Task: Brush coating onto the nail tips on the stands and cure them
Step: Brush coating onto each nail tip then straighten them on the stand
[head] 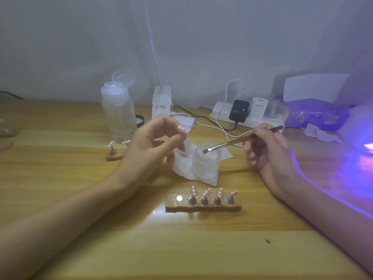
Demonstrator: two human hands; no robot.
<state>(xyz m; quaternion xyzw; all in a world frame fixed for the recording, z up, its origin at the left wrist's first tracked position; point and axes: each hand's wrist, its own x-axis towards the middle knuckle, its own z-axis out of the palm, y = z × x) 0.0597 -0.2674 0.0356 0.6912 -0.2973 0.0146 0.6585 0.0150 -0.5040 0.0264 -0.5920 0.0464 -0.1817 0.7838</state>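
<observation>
Nearest on the bench (181, 249) is the wooden holder strip (203, 207). Four pink nail tips (206, 192) stand on their pegs, angled up and facing the person, likely so the brush can reach them. One magnet spot (179, 198) at the strip's left end is bare.

Just behind it, the frosted jar (204, 166) sits on a tissue (210, 179), probably there to catch drips. The right hand (270, 152) pinches the brush (238, 140) like a pen, bristles down at the jar's mouth. That looks like loading coating, not painting yet.

The left hand (149, 144) hovers beside the jar, thumb and forefinger nearly together with nothing visible between them. Its lower fingers meet the tissue edge, and I cannot tell if they grip it.

Further back on the left, a small stand (113, 152) carries more tips beside a clear bottle (119, 116) with its cap flipped up. Violet light (363, 150) spills in from the right, so curing seems close at hand.
</observation>
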